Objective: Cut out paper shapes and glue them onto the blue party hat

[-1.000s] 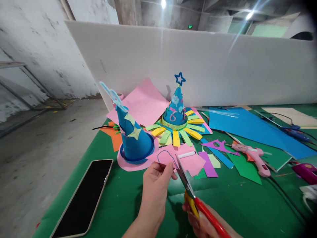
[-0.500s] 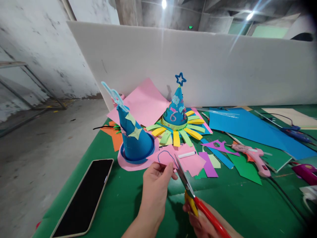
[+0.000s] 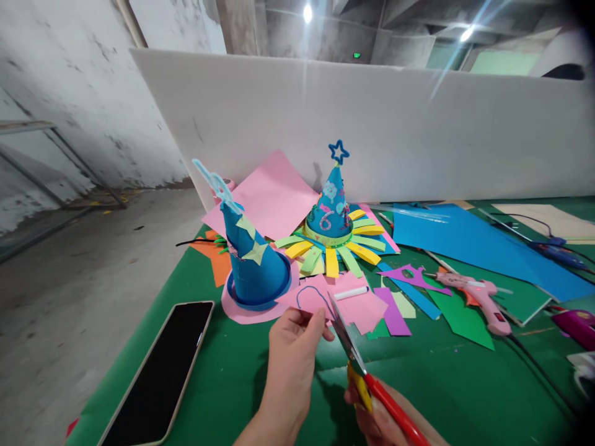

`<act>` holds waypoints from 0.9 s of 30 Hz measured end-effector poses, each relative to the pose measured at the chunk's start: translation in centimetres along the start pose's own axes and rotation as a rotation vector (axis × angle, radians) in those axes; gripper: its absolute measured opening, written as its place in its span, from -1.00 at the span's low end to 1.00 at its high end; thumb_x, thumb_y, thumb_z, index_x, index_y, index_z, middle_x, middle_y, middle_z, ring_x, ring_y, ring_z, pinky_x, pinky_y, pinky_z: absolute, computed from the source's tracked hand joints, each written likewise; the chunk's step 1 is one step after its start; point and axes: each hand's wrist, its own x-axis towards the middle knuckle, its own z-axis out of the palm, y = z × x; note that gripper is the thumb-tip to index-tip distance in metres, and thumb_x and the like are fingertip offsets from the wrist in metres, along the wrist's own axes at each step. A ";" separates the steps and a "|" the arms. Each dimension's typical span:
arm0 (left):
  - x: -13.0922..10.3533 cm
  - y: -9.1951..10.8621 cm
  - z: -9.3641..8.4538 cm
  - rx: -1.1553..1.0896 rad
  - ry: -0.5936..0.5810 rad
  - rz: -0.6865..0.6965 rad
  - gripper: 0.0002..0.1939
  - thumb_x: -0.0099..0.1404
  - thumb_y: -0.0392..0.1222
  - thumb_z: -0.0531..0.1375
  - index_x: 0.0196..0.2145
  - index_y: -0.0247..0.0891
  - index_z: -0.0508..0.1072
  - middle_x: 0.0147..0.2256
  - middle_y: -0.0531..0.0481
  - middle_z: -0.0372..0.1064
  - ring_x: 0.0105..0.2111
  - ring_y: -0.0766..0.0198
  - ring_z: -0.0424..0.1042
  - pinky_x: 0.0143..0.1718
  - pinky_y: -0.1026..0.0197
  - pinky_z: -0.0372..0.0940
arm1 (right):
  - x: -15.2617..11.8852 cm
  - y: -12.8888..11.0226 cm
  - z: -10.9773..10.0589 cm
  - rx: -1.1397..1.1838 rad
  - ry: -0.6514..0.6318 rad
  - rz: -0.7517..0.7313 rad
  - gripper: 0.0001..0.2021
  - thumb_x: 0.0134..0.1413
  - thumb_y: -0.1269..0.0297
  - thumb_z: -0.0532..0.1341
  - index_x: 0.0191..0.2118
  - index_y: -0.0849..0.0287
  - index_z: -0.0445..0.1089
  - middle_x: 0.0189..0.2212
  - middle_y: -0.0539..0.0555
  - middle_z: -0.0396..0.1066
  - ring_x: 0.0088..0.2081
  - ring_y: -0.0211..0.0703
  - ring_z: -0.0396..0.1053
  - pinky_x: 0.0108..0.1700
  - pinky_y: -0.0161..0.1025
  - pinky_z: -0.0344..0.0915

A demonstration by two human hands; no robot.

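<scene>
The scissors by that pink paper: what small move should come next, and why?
Probably a short, gentle snip along the blue curved line: the right hand has the scissors' blades at the line's right side, and the left hand pinches the pink paper at its near edge.

The left hand [image 3: 292, 350] is seen bare, with uncovered skin shown over the back, the slim fingers, the narrower wrist and the left forearm [image 3: 272, 426], which is cut off by the lower edge. The right hand [image 3: 377, 426] is likewise bare but partly hidden; only a short, uncovered stretch of the right forearm [image 3: 422, 417] is shown.
</scene>
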 end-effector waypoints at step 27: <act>0.1 0.0 -0.3 0.003 -0.014 -0.054 -0.81 -0.02 -0.16 0.25 -0.61 -0.32 0.35 -0.65 0.05 0.32 -0.51 0.32 0.28 -0.39 0.30 0.15 | -1.0 -1.5 1.0 -0.129 0.184 -0.074 -0.48 -0.39 -0.18 0.25 -0.45 0.24 0.31 -0.60 -0.06 0.11 -0.56 -0.38 0.10 -0.60 -0.44 0.02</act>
